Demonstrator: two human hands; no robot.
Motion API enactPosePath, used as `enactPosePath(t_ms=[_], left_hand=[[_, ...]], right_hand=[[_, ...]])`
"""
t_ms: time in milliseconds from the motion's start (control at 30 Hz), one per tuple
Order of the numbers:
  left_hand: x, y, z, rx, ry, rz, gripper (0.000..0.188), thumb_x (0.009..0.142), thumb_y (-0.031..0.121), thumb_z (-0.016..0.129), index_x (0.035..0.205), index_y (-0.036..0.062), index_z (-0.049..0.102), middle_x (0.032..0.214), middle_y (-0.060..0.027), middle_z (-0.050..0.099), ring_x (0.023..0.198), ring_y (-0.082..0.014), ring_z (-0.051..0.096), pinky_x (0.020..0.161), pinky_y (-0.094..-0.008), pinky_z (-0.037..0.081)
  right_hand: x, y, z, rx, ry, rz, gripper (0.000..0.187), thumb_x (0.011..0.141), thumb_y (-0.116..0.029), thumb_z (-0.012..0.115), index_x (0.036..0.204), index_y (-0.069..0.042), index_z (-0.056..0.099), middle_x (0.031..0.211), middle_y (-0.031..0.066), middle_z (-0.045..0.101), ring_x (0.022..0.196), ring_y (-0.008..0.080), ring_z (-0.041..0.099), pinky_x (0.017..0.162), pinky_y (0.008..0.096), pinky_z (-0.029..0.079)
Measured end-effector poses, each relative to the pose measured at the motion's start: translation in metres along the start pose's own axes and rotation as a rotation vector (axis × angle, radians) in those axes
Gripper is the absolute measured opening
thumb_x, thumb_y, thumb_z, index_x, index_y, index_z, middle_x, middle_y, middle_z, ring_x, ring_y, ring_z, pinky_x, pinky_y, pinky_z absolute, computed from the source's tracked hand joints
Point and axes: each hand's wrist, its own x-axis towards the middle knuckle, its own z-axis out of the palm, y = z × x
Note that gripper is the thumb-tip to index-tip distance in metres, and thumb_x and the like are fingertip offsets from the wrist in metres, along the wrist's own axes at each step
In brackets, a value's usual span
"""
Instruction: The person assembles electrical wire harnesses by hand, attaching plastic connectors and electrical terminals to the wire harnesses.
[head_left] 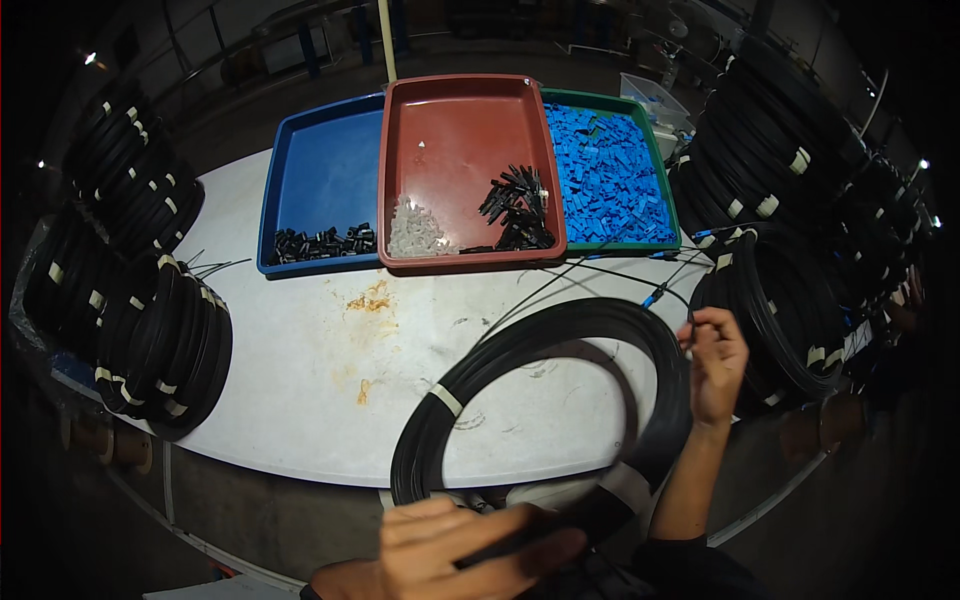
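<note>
A large coil of black cable (520, 335) is tilted up over the table's front edge, with pale tape bands (446, 399) round it. My left hand (455, 550) is closed on the coil's near side, slightly blurred. My right hand (712, 365) is beside the coil's right side, its fingers pinched round a thin black cable length. Near it, a blue connector (654, 295) sits on a loose cable end, just beyond the coil's far right rim. The cable tip at my right fingers is hidden.
Across the table (310, 370) stand a blue tray (325, 180) with black parts, a red tray (465, 130) with clear and black pieces, and a green tray (672, 215) of blue connectors. Taped cable coils are stacked at left (165, 340) and right (770, 310).
</note>
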Motion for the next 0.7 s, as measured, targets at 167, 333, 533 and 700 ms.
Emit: enactPosePath(t_ms=[167, 333, 533, 700], left_hand=[[-0.024, -0.020, -0.008, 0.055, 0.417, -0.178, 0.088, 0.055, 0.015, 0.094, 0.132, -0.0014, 0.056, 0.091, -0.0194, 0.071, 0.062, -0.0188, 0.067, 0.058, -0.0251, 0.055], [-0.015, -0.029, -0.018, -0.738, 0.720, -0.686, 0.095, 0.071, 0.011, 0.087, 0.150, -0.0085, 0.037, 0.111, -0.0290, 0.066, 0.059, -0.0166, 0.067, 0.053, -0.0261, 0.056], [-0.039, -0.065, -0.005, -0.968, 0.950, -0.708, 0.079, 0.084, -0.003, 0.068, 0.154, -0.0084, 0.031, 0.115, -0.0276, 0.067, 0.055, -0.0120, 0.063, 0.046, -0.0216, 0.053], [-0.060, -0.083, 0.007, -0.991, 0.994, -0.754, 0.073, 0.086, -0.009, 0.064, 0.152, -0.0087, 0.033, 0.114, -0.0254, 0.068, 0.056, -0.0098, 0.062, 0.046, -0.0192, 0.053]], right_hand=[[0.008, 0.050, 0.040, -0.065, -0.027, 0.237, 0.040, 0.105, -0.024, 0.062, 0.136, -0.002, 0.051, 0.123, 0.0111, 0.062, 0.101, 0.0113, 0.060, 0.085, 0.0251, 0.049], [0.025, 0.066, 0.063, -0.116, -0.162, 0.392, 0.053, 0.108, -0.030, 0.056, 0.150, -0.009, 0.032, 0.128, 0.0142, 0.058, 0.103, 0.0138, 0.060, 0.089, 0.0270, 0.049], [0.033, 0.049, 0.118, 0.459, -0.026, 0.731, 0.046, 0.106, -0.017, 0.059, 0.144, -0.009, 0.034, 0.098, 0.0116, 0.063, 0.076, 0.0121, 0.059, 0.064, 0.0241, 0.047], [0.034, 0.057, 0.095, 0.494, 0.064, 0.679, 0.039, 0.102, -0.018, 0.066, 0.133, -0.010, 0.043, 0.075, 0.0039, 0.051, 0.050, 0.0077, 0.036, 0.044, 0.0255, 0.033]])
